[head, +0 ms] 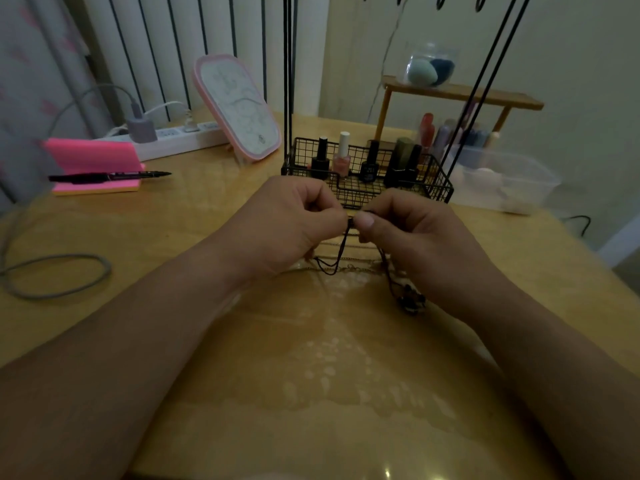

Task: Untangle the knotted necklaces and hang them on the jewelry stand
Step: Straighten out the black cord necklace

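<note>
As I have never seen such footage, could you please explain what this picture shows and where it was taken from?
There is no robot: one camera worn on the person's head looks down at their two bare hands. The left hand and the right hand both pinch a black cord necklace just above the wooden table; its dark pendant and some thin chains are below them. Behind stands the black wire jewelry stand, with nail polish bottles in its basket. To the left are a pen on pink notes and a power strip.
</note>
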`<state>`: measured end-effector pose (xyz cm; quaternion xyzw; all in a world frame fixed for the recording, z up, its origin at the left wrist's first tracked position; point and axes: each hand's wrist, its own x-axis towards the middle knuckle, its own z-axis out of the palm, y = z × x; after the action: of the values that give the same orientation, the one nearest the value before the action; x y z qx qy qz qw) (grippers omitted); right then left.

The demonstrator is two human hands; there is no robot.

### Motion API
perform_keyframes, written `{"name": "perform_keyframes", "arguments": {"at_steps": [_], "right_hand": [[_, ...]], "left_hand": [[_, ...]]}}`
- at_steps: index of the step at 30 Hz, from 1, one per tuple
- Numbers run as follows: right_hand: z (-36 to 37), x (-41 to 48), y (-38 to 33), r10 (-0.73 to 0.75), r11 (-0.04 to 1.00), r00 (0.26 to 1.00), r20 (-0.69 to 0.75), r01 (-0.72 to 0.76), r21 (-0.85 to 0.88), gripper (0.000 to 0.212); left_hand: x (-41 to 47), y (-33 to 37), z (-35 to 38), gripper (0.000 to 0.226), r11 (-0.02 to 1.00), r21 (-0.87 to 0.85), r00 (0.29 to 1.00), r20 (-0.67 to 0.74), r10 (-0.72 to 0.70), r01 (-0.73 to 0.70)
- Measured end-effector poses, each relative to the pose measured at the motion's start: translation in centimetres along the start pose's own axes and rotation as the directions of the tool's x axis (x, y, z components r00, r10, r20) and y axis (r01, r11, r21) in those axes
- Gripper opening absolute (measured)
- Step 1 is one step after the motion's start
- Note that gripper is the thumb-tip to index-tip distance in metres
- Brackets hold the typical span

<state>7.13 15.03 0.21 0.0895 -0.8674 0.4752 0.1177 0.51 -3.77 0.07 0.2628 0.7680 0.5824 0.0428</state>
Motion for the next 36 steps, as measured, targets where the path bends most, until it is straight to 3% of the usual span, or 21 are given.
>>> {"name": "perform_keyframes", "arguments": {"at_steps": [3, 7, 10, 17, 20, 22, 24, 26, 28, 30, 33, 34, 36], "right_hand": [[0.2, 0.1, 0.4, 0.089, 0.982, 0.995, -0.041, -0.08, 0.173, 0.015], [0.0, 0.5, 0.3, 0.242, 0.854, 0.967, 0.082, -0.253, 0.455, 0.015], [-0.4, 0.7, 0.6, 0.248, 0.894, 0.958, 0.144, -0.284, 0.347, 0.021], [-1.1, 0.0, 0.1, 0.156, 0.985, 0.95, 0.272, -0.171, 0.034, 0.023], [-0.7, -0.1, 0.0, 0.141, 0.988, 0.969, 0.204, -0.15, 0.028, 0.027], [-0.7, 0.1, 0.1, 0.16, 0.971, 0.984, 0.082, -0.172, 0.163, 0.029], [-0.9, 0.4, -0.1, 0.183, 0.895, 0.982, 0.036, -0.182, 0.408, 0.024], [-1.2, 0.5, -0.4, 0.192, 0.761, 0.978, 0.075, -0.197, 0.618, 0.022], [-1.6, 0.5, -0.6, 0.19, 0.67, 0.97, 0.154, -0.243, 0.701, 0.02], [-2.0, 0.5, -0.5, 0.209, 0.756, 0.958, 0.199, -0.287, 0.588, 0.019], [-1.8, 0.4, -0.2, 0.241, 0.942, 0.957, 0.163, -0.271, 0.198, 0.015], [-1.7, 0.3, -0.1, 0.228, 0.958, 0.963, 0.142, -0.248, 0.147, 0.017], [-1.3, 0.1, -0.2, 0.198, 0.938, 0.976, 0.093, -0.216, 0.271, 0.029]], "left_hand": [[0.1, -0.1, -0.1, 0.012, 1.0, 0.009, 1.0, 0.0, -0.015, 0.015], [0.1, -0.1, 0.0, 0.013, 0.999, 0.022, 0.999, 0.002, -0.033, 0.033], [0.0, 0.0, 0.0, 0.013, 0.999, 0.019, 1.0, -0.002, -0.029, 0.029], [0.0, 0.0, 0.0, 0.012, 0.999, 0.038, 1.0, -0.001, -0.007, 0.007], [-0.1, -0.1, 0.2, 0.012, 0.998, 0.068, 0.999, 0.032, -0.008, 0.006], [-0.1, -0.1, 0.2, 0.013, 0.997, 0.082, 0.999, 0.028, -0.018, 0.016], [0.0, -0.1, 0.1, 0.014, 0.997, 0.077, 0.999, 0.019, -0.03, 0.028], [0.0, -0.1, 0.0, 0.014, 0.997, 0.063, 0.999, 0.021, -0.036, 0.035], [0.0, -0.1, 0.0, 0.013, 0.998, 0.061, 0.999, 0.025, -0.034, 0.032], [0.0, -0.1, 0.0, 0.011, 0.998, 0.057, 0.999, 0.017, -0.03, 0.029], [0.0, -0.1, 0.0, 0.01, 0.998, 0.05, 1.0, -0.003, -0.029, 0.029], [-0.1, 0.0, 0.0, 0.01, 0.998, 0.052, 1.0, -0.006, -0.028, 0.028], [-0.1, -0.1, 0.0, 0.012, 0.998, 0.057, 1.0, -0.008, -0.03, 0.031]]}}
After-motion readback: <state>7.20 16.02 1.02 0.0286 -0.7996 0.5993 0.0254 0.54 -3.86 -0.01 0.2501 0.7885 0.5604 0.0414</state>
